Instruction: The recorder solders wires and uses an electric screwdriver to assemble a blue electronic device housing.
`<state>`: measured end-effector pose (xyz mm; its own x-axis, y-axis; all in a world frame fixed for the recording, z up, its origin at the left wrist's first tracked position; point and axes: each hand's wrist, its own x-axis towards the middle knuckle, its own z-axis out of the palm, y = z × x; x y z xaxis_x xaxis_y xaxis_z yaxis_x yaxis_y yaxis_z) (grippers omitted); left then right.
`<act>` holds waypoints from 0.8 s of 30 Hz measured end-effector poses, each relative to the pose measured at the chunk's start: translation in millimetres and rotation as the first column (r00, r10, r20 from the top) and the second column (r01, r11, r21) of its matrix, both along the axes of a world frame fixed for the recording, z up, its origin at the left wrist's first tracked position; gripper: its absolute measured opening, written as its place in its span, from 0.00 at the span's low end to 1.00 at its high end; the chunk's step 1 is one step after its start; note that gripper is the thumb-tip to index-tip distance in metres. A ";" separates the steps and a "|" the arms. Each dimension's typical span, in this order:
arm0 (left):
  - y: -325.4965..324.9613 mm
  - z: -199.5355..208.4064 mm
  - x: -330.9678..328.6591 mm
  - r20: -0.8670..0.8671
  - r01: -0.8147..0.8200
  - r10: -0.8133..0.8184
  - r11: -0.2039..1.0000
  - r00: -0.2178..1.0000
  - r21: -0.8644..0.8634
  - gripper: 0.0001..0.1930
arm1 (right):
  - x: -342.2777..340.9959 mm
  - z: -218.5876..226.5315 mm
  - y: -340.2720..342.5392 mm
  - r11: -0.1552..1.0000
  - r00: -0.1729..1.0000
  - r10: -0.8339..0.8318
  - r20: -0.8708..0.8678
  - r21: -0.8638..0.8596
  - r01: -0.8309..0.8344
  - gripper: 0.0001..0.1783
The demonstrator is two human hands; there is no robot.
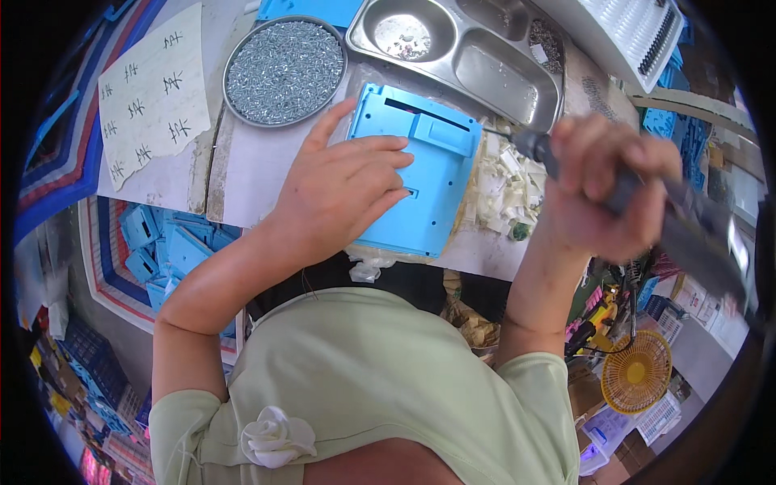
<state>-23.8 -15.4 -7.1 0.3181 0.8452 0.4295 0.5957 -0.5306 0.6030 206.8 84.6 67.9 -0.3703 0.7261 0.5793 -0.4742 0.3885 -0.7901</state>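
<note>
A light-blue plastic housing [440,194] lies on the bench before me, with a long slot near its far edge and small holes around it. My left hand [343,182] rests on its left side, fingers stretched out and thumb apart. Closed round a dark electric screwdriver [687,226], my right hand [610,182] is to the right of the housing and somewhat blurred. The screwdriver's thin bit points left to the housing's far right corner; whether it touches there I cannot tell.
A round metal dish of small screws [284,71] stands at the far left. Behind the housing is a steel compartment tray [501,77]. Small white plastic pieces [508,182] lie to its right. More blue housings [174,246] fill a striped bag at left. A yellow fan [636,372] stands lower right.
</note>
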 end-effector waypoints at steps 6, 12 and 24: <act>-5.9 -5.1 -0.1 -0.015 -0.032 0.031 0.999 0.999 -0.033 0.09 | -23.7 -26.3 15.2 0.993 0.983 -0.037 0.181 -0.105 0.056 0.09; -5.5 -2.4 1.3 0.013 -0.064 0.064 0.996 0.998 -0.064 0.08 | -24.6 -30.0 34.8 0.987 0.960 0.097 0.263 -0.148 -0.059 0.12; -1.4 5.1 -2.2 0.204 -0.093 0.107 0.993 0.973 -0.078 0.08 | -43.9 19.9 -13.8 0.929 0.932 0.363 0.021 -0.092 -0.359 0.21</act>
<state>-26.0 -16.7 -2.0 0.1400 0.8975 0.4181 0.5017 -0.4283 0.7516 162.9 70.8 87.7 -0.6366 0.5852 0.5023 -0.5397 0.1272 -0.8322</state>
